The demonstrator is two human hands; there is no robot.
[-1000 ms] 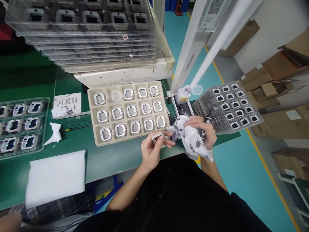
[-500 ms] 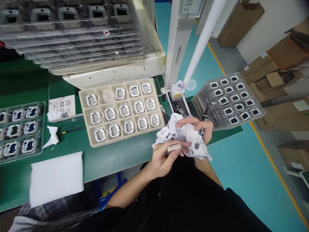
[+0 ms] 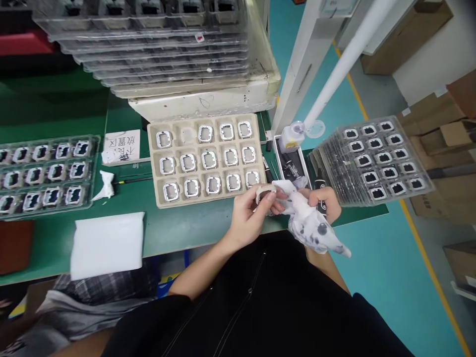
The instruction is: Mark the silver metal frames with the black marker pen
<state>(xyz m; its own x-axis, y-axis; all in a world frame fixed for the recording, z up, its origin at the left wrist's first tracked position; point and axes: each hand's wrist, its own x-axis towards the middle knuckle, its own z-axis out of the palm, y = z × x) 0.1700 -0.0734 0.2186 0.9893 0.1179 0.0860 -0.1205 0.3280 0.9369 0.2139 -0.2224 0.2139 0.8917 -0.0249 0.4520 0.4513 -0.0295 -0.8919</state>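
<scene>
Between the thumb and fingers of my left hand [image 3: 247,218] is a small pale square frame part [image 3: 265,189], tilted on edge. My right hand [image 3: 327,202] is closed on a crumpled white cloth [image 3: 312,223] with dark stains, and part of the cloth touches the frame. The cloth's lower end hangs toward my body. Just beyond my hands, a beige tray [image 3: 158,196] holds rows of similar silvery frames, with one bare pocket in its back row. Some of my right fingers are hidden behind the cloth.
A white bottle [image 3: 292,138] with its cap flipped open stands in a small box [image 3: 308,167]. Stacked clear trays [image 3: 386,158] stand to the right, more [image 3: 156,44] at the back. A filled clear tray [image 3: 48,173], a handwritten sign [image 3: 121,146] and folded white cloth [image 3: 107,245] lie left.
My left hand has turned the frame so its opening shows more. My right hand has drawn the cloth to the right and bunched it tighter. The camera view has shifted left.
</scene>
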